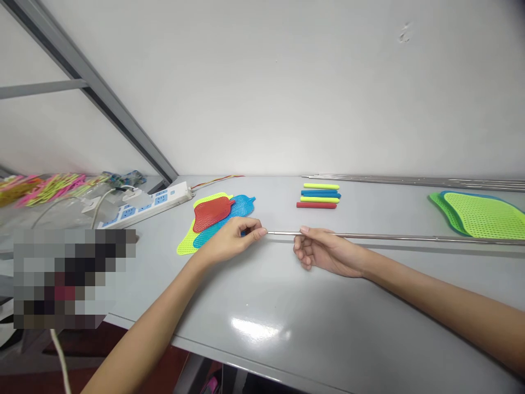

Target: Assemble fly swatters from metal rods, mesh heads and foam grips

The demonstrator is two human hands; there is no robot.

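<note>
A thin telescopic metal rod stretches level above the grey table and runs out of view at the right. My left hand pinches its narrow left tip between thumb and fingers. Farther along, my right hand holds the rod between thumb and fingers, the other fingers curled below. Just behind my left hand lie perforated plastic fly swatter heads: a red one on top, a blue one and a yellow one under it. Short coloured handle tubes, among them a red tube, lie side by side beyond my right hand.
More metal rods lie along the wall. Green swatter heads are stacked at the right. A white power strip with plugged-in cables stands at the left, near bundles of pink and yellow pieces. The table's front edge runs below.
</note>
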